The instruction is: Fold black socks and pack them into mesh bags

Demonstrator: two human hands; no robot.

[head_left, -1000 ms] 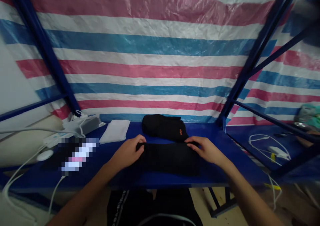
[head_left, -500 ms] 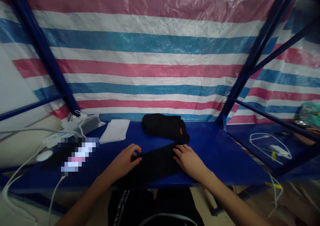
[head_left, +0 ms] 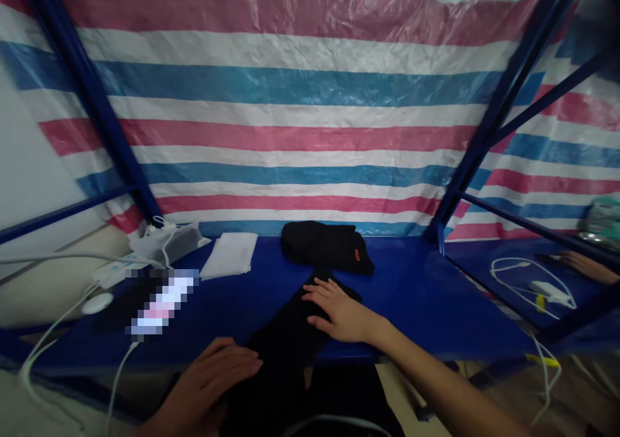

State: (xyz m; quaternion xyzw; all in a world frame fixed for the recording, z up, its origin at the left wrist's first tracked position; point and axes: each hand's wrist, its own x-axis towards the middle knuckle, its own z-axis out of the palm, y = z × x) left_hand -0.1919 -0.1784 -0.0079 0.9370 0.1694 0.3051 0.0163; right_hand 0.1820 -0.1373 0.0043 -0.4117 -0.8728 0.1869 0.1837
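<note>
My right hand (head_left: pixel 339 311) rests palm down on a long, narrow piece of black cloth (head_left: pixel 281 334), fingers stretched out over its far part. That cloth slants across the blue tabletop towards the front edge, where it blends with my dark clothing. At its near left side is my left hand (head_left: pixel 217 372), fingers extended and side by side, their tips touching the cloth; the thumb is hidden. Just behind the cloth's far end lies a folded black cloth item (head_left: pixel 327 246) with small orange lettering. Its exact kind is not clear.
White folded sheets (head_left: pixel 230 255) lie at the back left. Nearer are a lit, blurred phone screen (head_left: pixel 165 304), a white round object (head_left: pixel 97 304) and cables by a power strip (head_left: pixel 169 243). Blue posts flank the table (head_left: pixel 411 295). Another person's hand (head_left: pixel 588 266) shows at far right.
My left hand has moved down and left to the table's front edge. My right hand has shifted left and lies flatter on the cloth, which now angles more towards me.
</note>
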